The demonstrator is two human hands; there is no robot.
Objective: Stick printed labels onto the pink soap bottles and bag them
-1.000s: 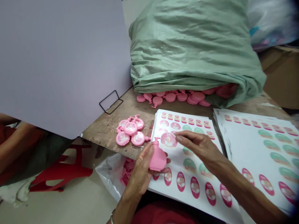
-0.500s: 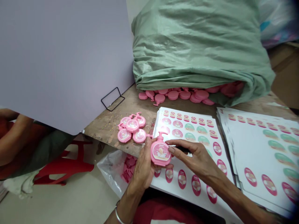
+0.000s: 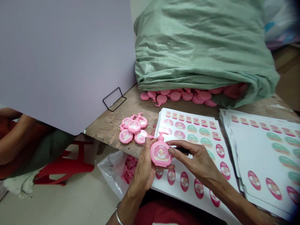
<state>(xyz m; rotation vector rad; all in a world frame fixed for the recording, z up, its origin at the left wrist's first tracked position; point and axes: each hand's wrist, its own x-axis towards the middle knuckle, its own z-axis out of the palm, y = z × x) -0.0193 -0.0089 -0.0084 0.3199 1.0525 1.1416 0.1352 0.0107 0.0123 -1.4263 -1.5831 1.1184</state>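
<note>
My left hand (image 3: 144,170) is closed around a small pink toy pump bottle (image 3: 161,153), held upright with its round baby-picture label facing me. In my right hand (image 3: 199,159) is a slim black tool (image 3: 181,150), mostly hidden by the fingers, so its kind does not show. The thumb and forefinger of that hand touch the bottle's right edge. Beneath both hands lies a stack of sticker sheets (image 3: 174,200) with pink, green and red labels. Left of it, several labelled pink bottles (image 3: 134,126) rest in a small pile on the wooden table (image 3: 100,126).
A large green sack (image 3: 201,47) stands at the back, with unlabelled pink bottles (image 3: 175,96) spilling from under it. More sticker sheets (image 3: 253,150) lie at right. A clear plastic bag (image 3: 112,172) of pink pieces hangs below the table edge. Behind a grey panel (image 3: 65,62), another person's arm (image 3: 18,139) shows.
The view has shifted very slightly, so the table's contents sit a little further right. Both hands keep the same hold on the bottle and the black tool.
</note>
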